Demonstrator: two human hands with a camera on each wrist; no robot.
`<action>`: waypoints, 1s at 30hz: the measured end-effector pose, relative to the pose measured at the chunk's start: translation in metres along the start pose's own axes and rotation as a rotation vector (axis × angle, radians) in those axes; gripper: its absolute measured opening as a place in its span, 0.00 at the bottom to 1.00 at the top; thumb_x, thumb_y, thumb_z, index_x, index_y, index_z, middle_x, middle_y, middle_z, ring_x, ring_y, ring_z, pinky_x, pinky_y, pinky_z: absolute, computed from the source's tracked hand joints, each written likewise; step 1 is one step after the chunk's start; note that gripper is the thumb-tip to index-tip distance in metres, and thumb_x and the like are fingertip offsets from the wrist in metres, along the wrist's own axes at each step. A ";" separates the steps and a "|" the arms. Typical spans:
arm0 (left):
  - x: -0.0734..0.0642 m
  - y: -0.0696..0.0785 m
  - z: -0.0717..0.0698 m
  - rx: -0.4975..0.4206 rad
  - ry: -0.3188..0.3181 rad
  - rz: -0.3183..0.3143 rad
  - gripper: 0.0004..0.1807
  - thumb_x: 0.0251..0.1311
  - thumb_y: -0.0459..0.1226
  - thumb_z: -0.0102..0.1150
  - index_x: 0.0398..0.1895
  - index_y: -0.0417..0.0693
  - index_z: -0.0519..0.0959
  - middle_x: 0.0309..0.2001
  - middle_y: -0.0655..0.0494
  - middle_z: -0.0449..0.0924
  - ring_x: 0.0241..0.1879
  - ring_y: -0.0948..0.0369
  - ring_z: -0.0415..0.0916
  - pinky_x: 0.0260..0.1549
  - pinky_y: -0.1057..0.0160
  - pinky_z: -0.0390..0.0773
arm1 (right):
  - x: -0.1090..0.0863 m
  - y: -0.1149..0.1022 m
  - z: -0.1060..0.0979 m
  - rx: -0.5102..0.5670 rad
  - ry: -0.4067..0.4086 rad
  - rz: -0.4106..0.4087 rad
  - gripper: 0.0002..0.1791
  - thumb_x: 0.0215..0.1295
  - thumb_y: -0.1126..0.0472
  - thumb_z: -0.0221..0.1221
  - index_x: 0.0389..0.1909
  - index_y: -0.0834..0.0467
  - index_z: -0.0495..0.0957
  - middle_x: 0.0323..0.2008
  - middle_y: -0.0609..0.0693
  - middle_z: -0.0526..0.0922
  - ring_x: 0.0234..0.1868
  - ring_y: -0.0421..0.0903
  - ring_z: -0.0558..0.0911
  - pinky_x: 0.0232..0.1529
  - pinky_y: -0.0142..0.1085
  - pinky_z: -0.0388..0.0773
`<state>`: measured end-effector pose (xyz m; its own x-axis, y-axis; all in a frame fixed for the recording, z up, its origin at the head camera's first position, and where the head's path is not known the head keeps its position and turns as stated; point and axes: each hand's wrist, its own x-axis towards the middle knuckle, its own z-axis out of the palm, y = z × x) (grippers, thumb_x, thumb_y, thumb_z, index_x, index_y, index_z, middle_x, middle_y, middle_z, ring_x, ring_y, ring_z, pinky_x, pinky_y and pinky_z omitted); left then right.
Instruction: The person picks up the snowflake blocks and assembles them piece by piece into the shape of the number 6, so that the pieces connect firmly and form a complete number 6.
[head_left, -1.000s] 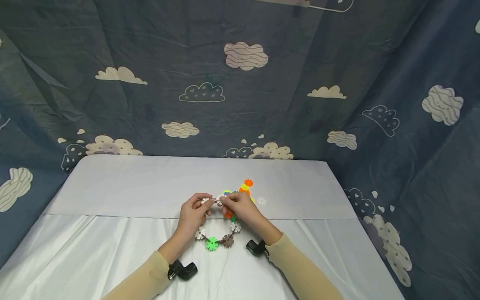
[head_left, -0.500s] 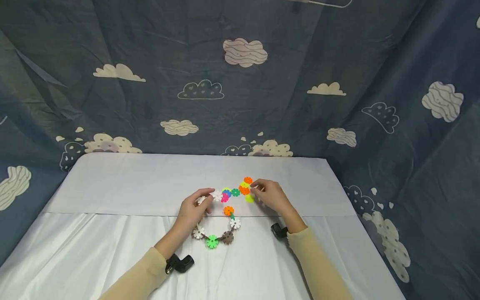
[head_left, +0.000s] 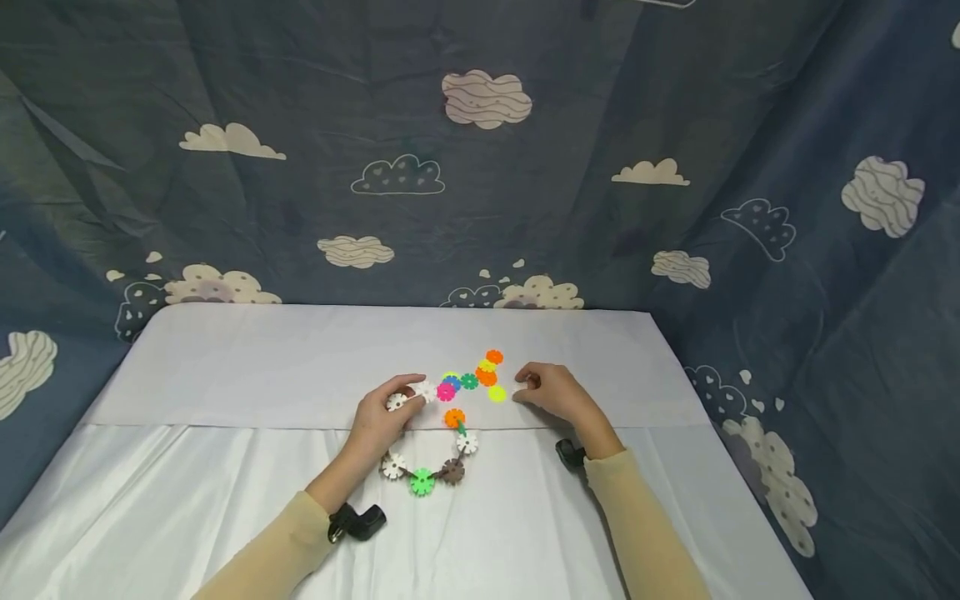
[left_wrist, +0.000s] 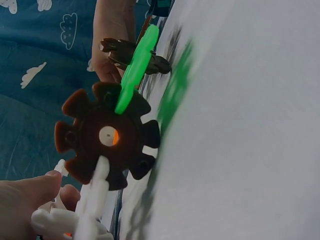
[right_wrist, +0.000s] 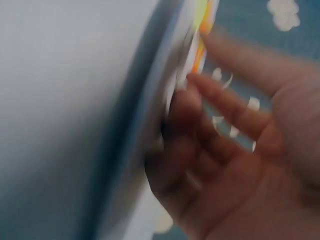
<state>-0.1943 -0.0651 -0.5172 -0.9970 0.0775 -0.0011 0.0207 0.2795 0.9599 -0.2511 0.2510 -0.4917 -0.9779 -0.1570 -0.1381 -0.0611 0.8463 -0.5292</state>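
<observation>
The fingers of the left hand, left of centre in the head view, pinch the end of a chain of slotted flower discs, with one white flower disc at the fingertips and another white disc between thumb and forefinger. The right hand, right of centre, has bent fingers, thumb and forefinger tips apart near the cloth; the right wrist view is blurred, so I cannot tell whether they hold anything.

From the left hand the chain curves through the lower middle of the frame, partly hidden by the hand: a white disc at lower left, a bright green disc at the bottom, a brown disc, then a white one, up to an orange end disc.

Above the orange end, a pink disc, a blue disc and a yellow one overlap beside a dark green disc. Further right, two orange discs and a yellow one run toward the upper right; a separate yellow disc lies near the right fingers.

All rest on a white-draped bench before a dark blue cloud-print curtain.
</observation>
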 end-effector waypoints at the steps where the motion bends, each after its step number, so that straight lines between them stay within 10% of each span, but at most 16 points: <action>1: 0.000 0.000 0.000 0.007 0.003 0.003 0.20 0.70 0.42 0.69 0.64 0.61 0.84 0.51 0.51 0.82 0.22 0.62 0.76 0.21 0.70 0.75 | 0.000 0.000 -0.001 -0.001 -0.009 0.008 0.15 0.65 0.58 0.74 0.49 0.56 0.86 0.31 0.49 0.76 0.35 0.46 0.74 0.37 0.37 0.70; 12: 0.000 -0.001 0.001 0.043 0.007 -0.012 0.21 0.68 0.42 0.70 0.63 0.62 0.84 0.53 0.50 0.82 0.22 0.64 0.74 0.22 0.69 0.77 | 0.000 0.006 -0.005 0.063 -0.070 0.051 0.13 0.64 0.57 0.75 0.38 0.58 0.80 0.28 0.50 0.73 0.32 0.46 0.73 0.34 0.35 0.67; 20: 0.000 -0.001 0.001 0.015 0.007 0.001 0.20 0.69 0.44 0.71 0.63 0.61 0.84 0.54 0.48 0.83 0.20 0.62 0.73 0.20 0.69 0.76 | 0.000 -0.007 0.000 0.272 -0.159 -0.065 0.11 0.72 0.53 0.67 0.40 0.58 0.84 0.27 0.47 0.76 0.30 0.44 0.73 0.31 0.34 0.68; 30: -0.001 -0.001 0.001 -0.055 -0.027 -0.038 0.20 0.69 0.42 0.70 0.63 0.59 0.83 0.27 0.48 0.81 0.14 0.62 0.68 0.14 0.67 0.73 | -0.016 -0.056 0.025 0.378 -0.086 -0.133 0.09 0.73 0.57 0.66 0.39 0.60 0.86 0.26 0.47 0.80 0.26 0.42 0.74 0.28 0.30 0.72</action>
<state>-0.1932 -0.0647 -0.5184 -0.9946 0.0935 -0.0444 -0.0218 0.2301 0.9729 -0.2270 0.1935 -0.4808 -0.9452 -0.3081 -0.1082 -0.0931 0.5718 -0.8151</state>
